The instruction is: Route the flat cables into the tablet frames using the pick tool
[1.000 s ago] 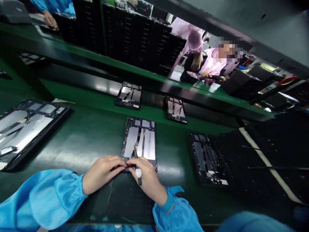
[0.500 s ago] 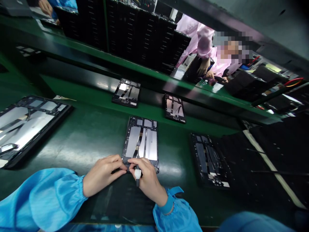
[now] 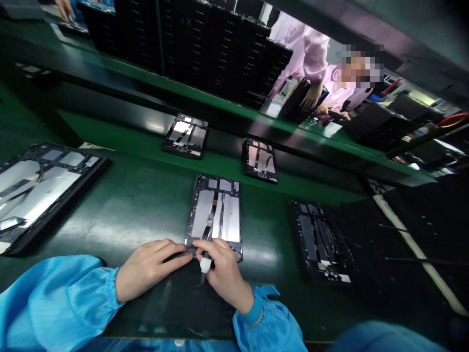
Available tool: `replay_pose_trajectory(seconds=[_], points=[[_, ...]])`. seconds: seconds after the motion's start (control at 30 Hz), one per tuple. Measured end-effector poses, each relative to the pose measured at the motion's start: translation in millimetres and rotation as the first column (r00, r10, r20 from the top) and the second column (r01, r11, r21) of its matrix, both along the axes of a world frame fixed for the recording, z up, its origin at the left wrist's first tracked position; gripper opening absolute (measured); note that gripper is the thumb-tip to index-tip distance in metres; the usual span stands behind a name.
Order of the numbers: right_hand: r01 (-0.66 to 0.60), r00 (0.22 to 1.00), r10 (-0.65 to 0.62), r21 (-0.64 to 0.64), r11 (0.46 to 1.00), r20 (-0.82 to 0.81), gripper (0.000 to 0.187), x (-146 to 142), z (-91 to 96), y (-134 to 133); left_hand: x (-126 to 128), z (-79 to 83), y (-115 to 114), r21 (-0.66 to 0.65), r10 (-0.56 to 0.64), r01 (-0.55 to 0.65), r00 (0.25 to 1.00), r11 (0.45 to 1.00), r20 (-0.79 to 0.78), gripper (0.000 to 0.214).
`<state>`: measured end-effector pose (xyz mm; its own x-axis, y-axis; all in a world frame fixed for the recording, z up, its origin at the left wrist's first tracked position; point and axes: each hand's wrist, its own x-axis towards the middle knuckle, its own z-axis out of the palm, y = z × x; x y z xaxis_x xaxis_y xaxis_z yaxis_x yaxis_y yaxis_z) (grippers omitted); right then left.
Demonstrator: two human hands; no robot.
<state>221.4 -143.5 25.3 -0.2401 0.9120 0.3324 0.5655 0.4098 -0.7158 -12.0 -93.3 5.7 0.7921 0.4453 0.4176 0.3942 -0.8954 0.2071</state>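
The frame [image 3: 216,215] runs lengthwise away from both hands. The left hand [image 3: 146,266] rests extended fingers on its near edge. The right hand [image 3: 225,271] pinches a tool [image 3: 205,265] there.

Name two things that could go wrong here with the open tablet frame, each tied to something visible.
1. The right hand holds a slim tool at the near edge of the open tablet frame; a slip might scratch or tear the ribbon cable down its middle.
2. The left hand presses only that same edge, so the frame might slide on the smooth green surface.
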Motion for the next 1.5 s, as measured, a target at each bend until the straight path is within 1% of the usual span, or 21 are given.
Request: replay_pose_trajectory(seconds=[0.1, 0.13, 0.23, 0.3, 0.47, 0.53, 0.67, 0.77, 0.87, 0.97, 1.03, 1.13, 1.2, 1.27, 1.37, 1.5], points=[[0.002, 1.0, -0.002, -0.003, 1.0, 0.015, 0.041, 0.1, -0.3, 0.2, 1.2, 2.6, 0.4, 0.028, -0.017, 0.018, 1.0, 0.999, -0.015, 0.038], [0.003, 1.0, -0.003, -0.006, 1.0, 0.016, 0.041, 0.1, -0.4, 0.4, 2.3, 5.3, 0.7, 0.016, -0.016, 0.016, 1.0, 1.0, -0.012, 0.035], [0.009, 1.0, -0.009, -0.021, 1.0, -0.003, 0.041, 0.1, -0.2, 1.0, 5.4, 12.9, 2.2, -0.075, 0.0, 0.003, 0.999, 0.997, 0.035, 0.026], [0.008, 1.0, -0.008, -0.025, 1.0, -0.022, 0.04, 0.5, 0.5, 1.3, 5.5, 13.9, 3.3, -0.1, 0.003, 0.002, 0.999, 0.995, 0.045, 0.025], [-0.001, 0.999, -0.002, -0.045, 0.999, -0.051, 0.038, 2.8, 1.9, -0.1, -0.6, 4.9, 4.7, 0.036, -0.057, 0.058, 0.998, 0.998, -0.018, 0.037], [0.004, 0.998, -0.008, -0.056, 0.998, -0.068, 0.04, 3.3, 1.3, -0.6, -2.7, 2.5, 4.4, 0.044, -0.06, 0.062, 0.997, 0.997, -0.051, 0.04], [0.005, 0.998, -0.008, -0.053, 0.999, -0.06, 0.039, 3.0, 0.4, 0.3, -2.3, 3.6, 3.2, 0.079, -0.048, 0.058, 0.992, 0.995, -0.119, 0.046], [0.027, 0.996, -0.032, -0.054, 0.998, -0.078, 0.03, 6.1, 3.7, -1.5, 1.5, 6.2, 1.8, 0.127, -0.057, 0.073, 0.991, 0.989, -0.119, 0.043], [0.04, 0.973, -0.07, -0.14, 0.989, -0.22, 0.027, 14.1, 9.2, -10.8, 6.5, 8.5, -0.7, 0.109, -0.021, 0.033, 0.994, 0.994, -0.111, 0.036], [0.042, 0.921, -0.141, -0.268, 0.963, -0.363, 0.031, 20.0, 10.3, -24.0, 10.7, 10.6, -2.7, 0.081, 0.011, -0.004, 0.997, 0.997, -0.082, 0.031], [0.037, 0.893, -0.186, -0.345, 0.938, -0.411, 0.031, 19.5, 7.0, -30.7, 12.2, 11.8, -3.2, 0.07, 0.01, -0.005, 0.997, 0.998, -0.073, 0.03], [0.027, 0.862, -0.234, -0.42, 0.907, -0.449, 0.022, 14.2, -0.2, -33.8, 12.3, 12.9, -2.8, 0.059, 0.001, 0.004, 0.997, 0.998, -0.08, 0.031], [0.048, 0.87, -0.247, -0.425, 0.904, -0.427, 0.015, 10.3, -2.9, -32.0, 11.7, 13.0, -2.5, 0.058, -0.005, 0.009, 0.997, 0.998, -0.076, 0.032], [0.083, 0.898, -0.247, -0.411, 0.908, -0.364, 0.011, 7.7, -2.3, -29.0, 11.4, 12.8, -2.3, 0.061, -0.008, 0.012, 0.998, 0.998, -0.064, 0.032], [0.126, 0.927, -0.244, -0.377, 0.918, -0.284, 0.011, 6.3, 2.2, -25.2, 11.3, 12.2, -2.0, 0.067, -0.009, 0.012, 0.999, 0.998, -0.044, 0.031], [0.163, 0.935, -0.257, -0.346, 0.924, -0.245, 0.013, 10.0, 5.1, -24.4, 10.9, 11.2, -1.7, 0.074, -0.011, 0.014, 0.999, 0.997, -0.041, 0.032]])
